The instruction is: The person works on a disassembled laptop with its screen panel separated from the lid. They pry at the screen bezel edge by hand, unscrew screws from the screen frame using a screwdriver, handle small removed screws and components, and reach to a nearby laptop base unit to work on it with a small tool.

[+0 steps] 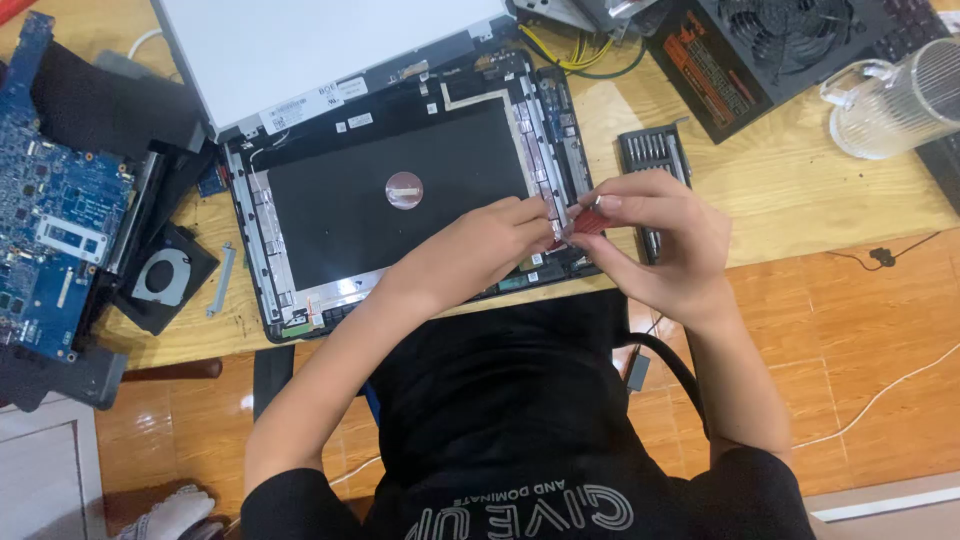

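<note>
Two hands: both are met at the right edge of the opened laptop lid shell (pixel 400 200), which lies on the wooden tabletop (pixel 800 190).
Left hand (pixel 480 245): its fingers are pinched together at the shell's right rim, touching the red tool; whether a small part is held between them cannot be told.
Right hand (pixel 660 240): its fingers are closed around a small red-handled screwdriver (pixel 585 224), held low against the shell's hinge side.
Screwdriver position: just beside the shell's right rim, between both hands.
Step in hand: a fastener or bit at the right hinge area is judged to be worked on.
Next move calls for: a steady tip, kept upright on a very small target, with the shell held from shifting.
Nearby: a bit set (pixel 652 150) lies just beyond the right hand; a white display panel (pixel 320 50) rests above the shell; a blue motherboard (pixel 50 200) and a cooling fan (pixel 160 275) lie well apart at left.
</note>
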